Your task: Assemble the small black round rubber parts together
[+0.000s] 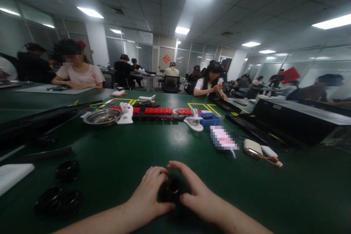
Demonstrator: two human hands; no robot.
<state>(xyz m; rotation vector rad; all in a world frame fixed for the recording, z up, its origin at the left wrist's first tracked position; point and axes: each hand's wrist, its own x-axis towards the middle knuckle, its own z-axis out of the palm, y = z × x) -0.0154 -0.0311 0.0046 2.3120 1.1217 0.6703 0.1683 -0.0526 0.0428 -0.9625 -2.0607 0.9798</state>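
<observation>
A small black cylindrical part [173, 186] with a round hole in its top is between my hands at the near middle of the green table. My left hand [149, 192] is wrapped about its left side, fingers behind and thumb in front. On the other side, my right hand [196, 190] curves around the part with index finger and thumb spread apart; the thumb is close to its right edge, and I cannot tell whether it touches. Similar black round parts lie to the left: one alone [67, 170], and a close pair [51, 199] nearer me.
Across the table's middle stand a metal bowl [101, 118] of small pieces, white clips [194, 120], red strips [159, 110] and a blue tray [210, 119]. A beige power bank [252, 148] lies right, near a large black casing [290, 120]. Other people sit opposite.
</observation>
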